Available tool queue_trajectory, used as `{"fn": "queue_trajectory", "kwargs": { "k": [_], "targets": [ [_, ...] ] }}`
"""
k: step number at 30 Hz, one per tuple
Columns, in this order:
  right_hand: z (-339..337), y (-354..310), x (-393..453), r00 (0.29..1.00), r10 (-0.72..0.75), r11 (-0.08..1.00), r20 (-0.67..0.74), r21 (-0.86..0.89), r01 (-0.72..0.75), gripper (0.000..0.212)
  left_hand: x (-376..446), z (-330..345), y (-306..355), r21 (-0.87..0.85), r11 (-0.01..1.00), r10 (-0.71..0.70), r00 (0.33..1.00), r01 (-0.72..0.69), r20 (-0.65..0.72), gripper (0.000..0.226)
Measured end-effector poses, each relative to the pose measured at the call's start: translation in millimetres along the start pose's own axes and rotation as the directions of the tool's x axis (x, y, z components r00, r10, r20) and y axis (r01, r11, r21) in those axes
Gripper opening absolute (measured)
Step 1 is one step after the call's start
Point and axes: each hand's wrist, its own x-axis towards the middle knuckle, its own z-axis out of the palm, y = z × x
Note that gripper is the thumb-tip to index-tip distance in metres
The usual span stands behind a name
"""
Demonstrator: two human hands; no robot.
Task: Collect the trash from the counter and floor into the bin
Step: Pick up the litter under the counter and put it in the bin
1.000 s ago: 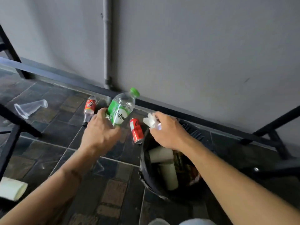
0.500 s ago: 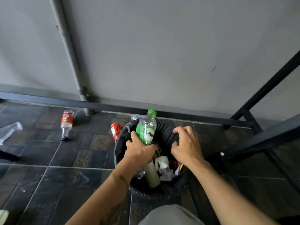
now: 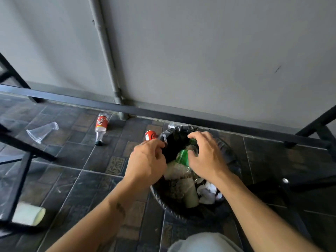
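Observation:
A black bin (image 3: 233, 160) with a dark liner stands on the tiled floor near the wall. Inside it lies a clear bottle with a green label (image 3: 182, 157), tilted, its green cap toward the far rim. My right hand (image 3: 207, 159) curls over the bottle's upper part, thumb on one side and fingers on the other. My left hand (image 3: 147, 160) hovers at the bin's left rim, fingers loosely curled near the liner edge and off the bottle. Cardboard tubes (image 3: 190, 196) and crumpled white paper (image 3: 207, 193) also lie in the bin.
On the floor lie a red can (image 3: 151, 135) just left of the bin, a red-label bottle (image 3: 101, 127), a clear plastic cup (image 3: 42, 131) and a pale paper roll (image 3: 30, 214). Black metal frame bars (image 3: 163, 114) cross along the wall and both sides. A grey pipe (image 3: 109, 57) runs down the wall.
My left hand carried the green-label bottle over the bin and let go; it now lies inside. My right hand dropped the white paper in, then moved from the rim onto the bottle.

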Motion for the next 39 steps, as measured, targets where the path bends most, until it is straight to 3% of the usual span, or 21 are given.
{"fn": "queue_trajectory", "kwargs": {
  "k": [6, 11, 14, 17, 22, 26, 29, 34, 39],
  "targets": [
    [34.2, -60.7, 30.7, 0.972, -0.233, 0.967, 0.035, 0.110, 0.228, 0.033, 19.1, -60.6, -84.2, 0.106, 0.974, -0.190, 0.978, 0.199, -0.089, 0.026],
    [66.2, -97.4, 42.3, 0.930, -0.305, 0.946, 0.203, 0.181, 0.270, 0.035, 14.4, -111.9, -124.8, 0.147, 0.889, -0.407, 0.895, 0.434, -0.185, 0.029],
    [77.5, -117.1, 57.4, 0.893, -0.299, 0.952, 0.337, 0.169, 0.255, 0.037, 4.3, -141.5, -132.0, 0.177, 0.847, -0.459, 0.857, 0.502, -0.234, 0.028],
    [86.5, -134.4, 72.2, 0.851, -0.230, 0.973, 0.473, 0.132, 0.189, 0.041, -22.0, -159.9, -135.2, 0.204, 0.784, -0.540, 0.807, 0.586, -0.240, 0.024],
    [129.3, -150.9, 82.1, 0.801, -0.092, 0.996, 0.592, 0.064, 0.067, 0.049, -68.0, -148.0, -164.8, 0.239, 0.663, -0.687, 0.704, 0.709, -0.182, 0.035],
    [177.7, -143.0, 83.9, 0.774, 0.086, 0.996, 0.627, -0.058, -0.064, 0.063, -72.5, -117.3, -212.2, 0.258, 0.644, -0.707, 0.689, 0.720, -0.158, 0.036],
    [211.3, -124.7, 86.2, 0.775, 0.267, 0.964, 0.573, -0.152, -0.219, 0.079, -63.5, -99.0, -254.1, 0.275, 0.636, -0.714, 0.685, 0.721, -0.145, 0.051],
    [249.4, -106.2, 97.0, 0.824, 0.405, 0.900, 0.396, -0.332, -0.283, 0.079, -38.3, -78.7, -306.2, 0.357, 0.598, -0.725, 0.674, 0.718, -0.140, 0.055],
    [268.0, -88.7, 118.6, 0.814, 0.510, 0.834, 0.277, -0.391, -0.389, 0.085, -20.4, -66.2, -334.0, 0.377, 0.507, -0.836, 0.548, 0.775, -0.002, 0.082]
  ]
}}
